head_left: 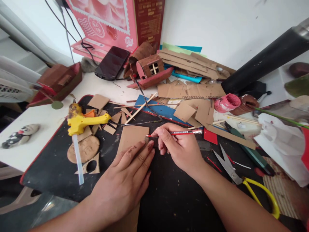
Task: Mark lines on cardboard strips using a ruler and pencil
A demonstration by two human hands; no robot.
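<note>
My left hand (pixel 129 170) lies flat with its fingers stretched out, pressing on a long strip of brown cardboard (pixel 135 132). By its fingertips, at the strip's right edge, a small dark piece (pixel 146 139) is partly covered; I cannot make out what it is. In my right hand (pixel 180 146) a red pencil (pixel 181 132) is pinched, nearly level, its tip pointing left at the cardboard's edge beside my left fingertips. Dark stains mark the left fingers.
A yellow glue gun (pixel 84 119) rests at left on the black mat (pixel 53 161). Yellow-handled scissors (pixel 238 178) lie open at right, near a green cutter (pixel 256 154). Behind are cardboard scraps (pixel 202 109), a model boat (pixel 152 71), a phone (pixel 113 62) and a pink paint jar (pixel 227 102).
</note>
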